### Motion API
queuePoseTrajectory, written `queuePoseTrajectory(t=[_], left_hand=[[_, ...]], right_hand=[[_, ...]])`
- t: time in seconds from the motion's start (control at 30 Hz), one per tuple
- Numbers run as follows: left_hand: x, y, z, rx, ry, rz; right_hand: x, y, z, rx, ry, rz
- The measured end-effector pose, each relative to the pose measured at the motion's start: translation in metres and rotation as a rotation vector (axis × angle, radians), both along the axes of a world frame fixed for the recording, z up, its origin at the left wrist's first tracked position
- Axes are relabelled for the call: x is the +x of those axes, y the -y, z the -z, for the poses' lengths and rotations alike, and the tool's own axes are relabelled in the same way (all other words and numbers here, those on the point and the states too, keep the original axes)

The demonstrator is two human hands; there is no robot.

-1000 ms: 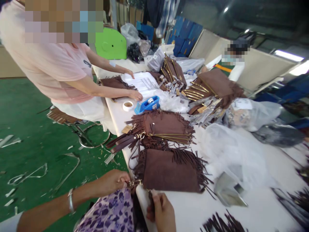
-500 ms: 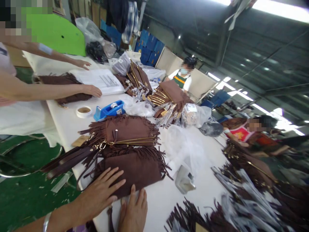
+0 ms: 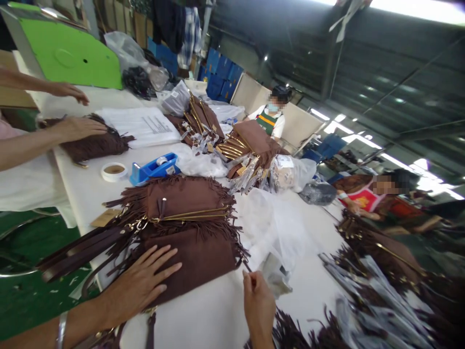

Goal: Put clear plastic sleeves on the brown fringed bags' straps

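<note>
A brown fringed bag (image 3: 203, 264) lies flat on the white table in front of me. My left hand (image 3: 145, 274), with a metal bangle at the wrist, rests on its left part, fingers spread. At the bag's right corner, my right hand (image 3: 258, 300) is closed in a pinch on a thin dark fringe strand (image 3: 247, 265). Just beyond lies a second fringed bag (image 3: 189, 198) with a gold zip, touching the first. Dark straps (image 3: 83, 247) run from the bags past the table's left edge.
A blue tape dispenser (image 3: 154, 168) and a white tape roll (image 3: 114, 172) stand beyond the bags. Clear plastic (image 3: 269, 213) and a grey wrapper (image 3: 276, 275) lie to the right. More fringed bags (image 3: 392, 252) are piled at right. A co-worker's hand (image 3: 78, 128) rests on another bag.
My right hand has moved right, from the bag's near edge to its right corner, and closed on a strand. My left hand stays flat on the bag. The co-worker's hands have drawn back left.
</note>
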State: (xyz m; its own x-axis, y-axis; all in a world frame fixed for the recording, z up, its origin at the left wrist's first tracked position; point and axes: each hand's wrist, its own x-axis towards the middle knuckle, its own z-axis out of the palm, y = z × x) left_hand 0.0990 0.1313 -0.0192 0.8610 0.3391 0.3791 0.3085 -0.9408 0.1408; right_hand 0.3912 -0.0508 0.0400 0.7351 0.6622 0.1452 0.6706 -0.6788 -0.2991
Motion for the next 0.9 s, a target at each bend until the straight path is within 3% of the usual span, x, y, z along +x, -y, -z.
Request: queuePoseTrajectory(t=[0.17, 0.3, 0.47, 0.57, 0.73, 0.9], left_hand=[[0.001, 0.001, -0.005, -0.026, -0.042, -0.021], [0.0, 0.002, -0.011, -0.091, -0.056, -0.036], [-0.001, 0.0, -0.013, -0.137, -0.075, -0.057], [0.0, -0.001, -0.01, -0.149, -0.052, -0.068], [0.004, -0.002, -0.014, -0.158, -0.047, -0.091], [0.008, -0.002, -0.021, -0.152, -0.087, -0.104]], right_hand=[[0.049, -0.057, -0.027, -0.152, 0.222, -0.048], [0.138, -0.088, -0.049, -0.28, 0.179, -0.106], [0.247, -0.097, -0.07, -0.493, 0.189, 0.116], [0.276, -0.101, -0.057, -0.589, 0.153, 0.108], [0.298, -0.117, -0.019, -0.661, 0.122, 0.116], [0.319, -0.131, 0.005, -0.699, 0.1, 0.132]])
